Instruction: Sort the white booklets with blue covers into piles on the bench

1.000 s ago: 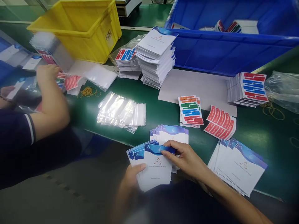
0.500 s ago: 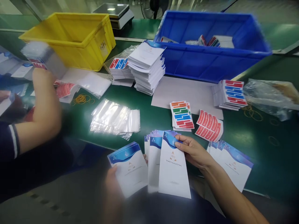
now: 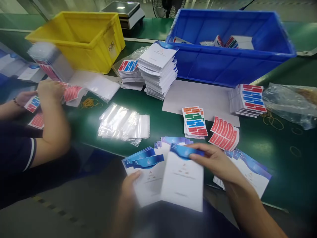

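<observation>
My left hand grips a small fan of white booklets with blue tops by their left edge, thumb on top. Between thumb and fingers, my right hand pinches a white booklet at its upper right; it is slightly blurred. Behind the held booklets, more blue-purple booklet tops show at the table edge. Another spread of booklets lies by my right wrist. Just beyond are colourful sticker sheets and red label sheets.
Clear plastic bags lie left of centre. Tall booklet stack, yellow bin, blue bin and scale stand behind. Sticker stack and crumpled plastic are right. A co-worker's arm reaches in at left.
The left-hand booklets are now fanned, with one lying lower across the others. The right-hand booklet has shifted and blurred. The co-worker's hands have come together over label sheets.
</observation>
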A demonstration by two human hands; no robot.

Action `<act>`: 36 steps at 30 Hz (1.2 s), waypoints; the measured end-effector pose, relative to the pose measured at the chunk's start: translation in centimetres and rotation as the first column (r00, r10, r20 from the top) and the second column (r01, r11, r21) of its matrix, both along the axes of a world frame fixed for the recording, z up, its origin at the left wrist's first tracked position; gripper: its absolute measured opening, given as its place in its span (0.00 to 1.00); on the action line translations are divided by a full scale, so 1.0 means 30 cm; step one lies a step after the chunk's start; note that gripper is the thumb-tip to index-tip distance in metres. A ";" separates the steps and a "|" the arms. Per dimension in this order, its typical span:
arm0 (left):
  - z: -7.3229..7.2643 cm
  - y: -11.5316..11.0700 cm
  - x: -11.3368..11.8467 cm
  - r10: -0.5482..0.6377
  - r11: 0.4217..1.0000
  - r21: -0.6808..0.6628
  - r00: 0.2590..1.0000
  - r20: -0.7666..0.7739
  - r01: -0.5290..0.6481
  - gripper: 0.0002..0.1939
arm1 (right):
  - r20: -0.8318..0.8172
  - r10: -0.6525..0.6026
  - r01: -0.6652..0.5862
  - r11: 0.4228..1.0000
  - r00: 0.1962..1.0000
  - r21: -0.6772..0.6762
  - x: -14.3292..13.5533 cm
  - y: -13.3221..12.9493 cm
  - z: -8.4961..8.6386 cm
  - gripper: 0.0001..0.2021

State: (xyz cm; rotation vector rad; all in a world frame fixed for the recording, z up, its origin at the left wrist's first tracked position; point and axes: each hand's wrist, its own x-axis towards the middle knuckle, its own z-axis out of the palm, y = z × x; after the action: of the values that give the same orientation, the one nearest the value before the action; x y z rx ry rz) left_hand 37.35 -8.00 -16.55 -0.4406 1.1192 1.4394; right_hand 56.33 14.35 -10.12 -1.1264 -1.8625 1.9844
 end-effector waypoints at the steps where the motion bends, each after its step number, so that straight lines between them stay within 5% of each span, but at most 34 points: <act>1: 0.014 0.019 0.018 -0.009 1.000 0.013 1.000 -0.005 0.009 0.14 | -0.004 0.074 -0.074 0.996 0.997 0.042 -0.035 -0.029 0.006 0.16; 7: 0.032 0.057 0.067 0.078 0.994 -0.075 0.996 0.049 -0.075 0.14 | 0.010 0.140 -0.140 0.986 0.990 0.086 -0.117 -0.088 -0.013 0.15; 10: 0.016 0.041 0.038 0.111 0.982 0.140 0.986 0.129 -0.129 0.21 | -0.011 0.067 -0.067 0.997 0.998 -0.036 -0.065 -0.043 -0.028 0.17; 12: 0.023 0.037 0.006 0.028 0.919 0.379 0.976 0.217 -0.111 0.28 | 0.009 -0.019 0.020 0.997 1.000 -0.068 -0.025 -0.001 -0.040 0.21; 16: 0.050 0.036 -0.050 -0.032 0.822 0.558 0.967 0.252 -0.118 0.32 | 0.155 0.002 -0.026 0.989 0.988 0.148 0.019 0.071 -0.078 0.23; 20: 0.020 0.023 -0.054 0.047 0.887 0.439 0.973 0.225 -0.145 0.23 | 0.203 -0.022 -0.089 0.849 0.979 0.521 -0.017 0.054 -0.091 0.20; 23: -0.011 0.024 -0.018 0.118 0.972 0.188 0.984 0.133 -0.142 0.14 | 0.129 0.108 -0.153 0.892 0.986 0.424 -0.089 -0.016 -0.057 0.16; 26: -0.011 0.041 0.028 0.089 0.995 0.044 0.995 0.050 -0.091 0.12 | 0.063 0.214 -0.223 0.918 0.975 0.328 -0.155 -0.079 -0.024 0.13; 36: -0.022 0.046 0.073 0.008 0.990 0.136 0.995 0.097 -0.022 0.15 | 0.046 0.172 -0.178 0.949 0.984 0.259 -0.149 -0.106 -0.009 0.11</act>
State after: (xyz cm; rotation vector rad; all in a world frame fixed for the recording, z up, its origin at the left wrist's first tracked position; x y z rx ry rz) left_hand 39.55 -6.60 -17.19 -0.4173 0.9350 1.4824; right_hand 51.87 11.16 -10.37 -0.9400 -2.2272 1.7438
